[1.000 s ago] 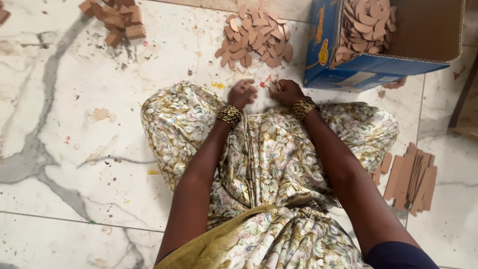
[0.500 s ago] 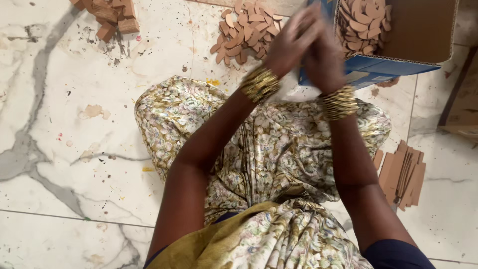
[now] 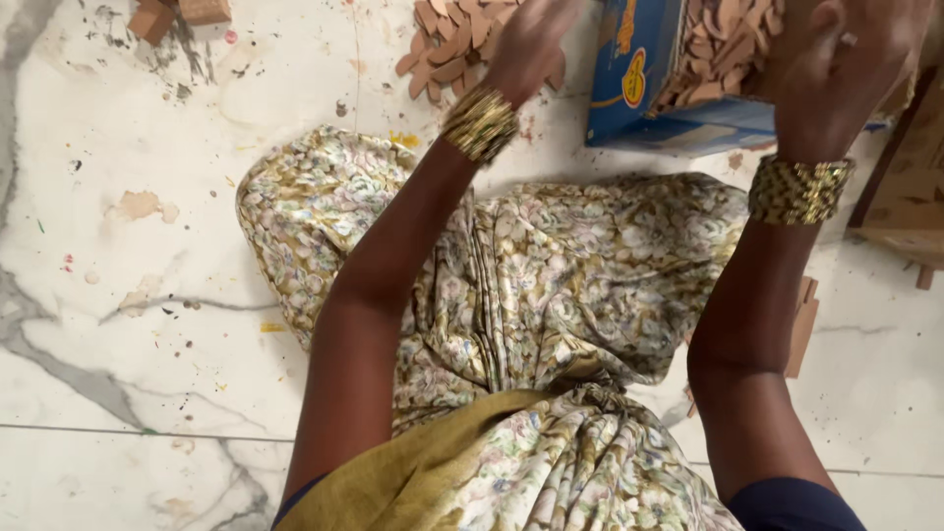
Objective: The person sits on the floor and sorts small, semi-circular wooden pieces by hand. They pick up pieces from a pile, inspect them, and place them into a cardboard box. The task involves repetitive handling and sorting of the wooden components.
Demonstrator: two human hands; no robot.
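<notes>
Both hands are raised: left hand (image 3: 526, 44) over the far wooden pieces (image 3: 442, 49), right hand (image 3: 846, 69) before the blue box (image 3: 639, 79). Fingers are blurred and cut off; their grip cannot be told.

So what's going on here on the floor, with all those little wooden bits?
A person sits on a marble floor in a floral cloth, both hands raised. The left hand is blurred above a loose pile of flat wooden pieces; the right hand is up by a blue cardboard box filled with similar pieces. Whether either hand holds anything can't be made out.
</notes>
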